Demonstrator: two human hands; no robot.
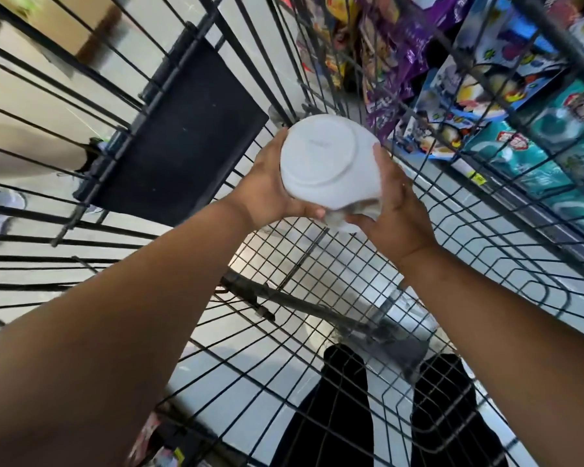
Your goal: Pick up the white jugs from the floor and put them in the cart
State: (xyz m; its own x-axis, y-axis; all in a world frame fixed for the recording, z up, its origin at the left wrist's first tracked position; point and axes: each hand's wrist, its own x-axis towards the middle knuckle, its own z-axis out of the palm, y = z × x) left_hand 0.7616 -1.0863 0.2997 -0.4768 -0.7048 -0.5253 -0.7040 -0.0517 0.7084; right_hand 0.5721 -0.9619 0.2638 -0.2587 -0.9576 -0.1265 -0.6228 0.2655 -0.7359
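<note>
above the cart (317, 264) floor, left hand (270, 187) and right hand (393, 210) clasp white jug (327, 163).

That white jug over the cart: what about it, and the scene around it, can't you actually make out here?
Head view only:
- Jug: only its flat end faces the camera; its handle, cap and label are hidden behind its body and both hands.
- Left hand and right hand: fingertips are hidden behind the jug.
- Other jugs: none in view.
- Boxes: print blurred behind the cart wires, unreadable.
- Bystander's shoe: cut off by the left edge.
</note>
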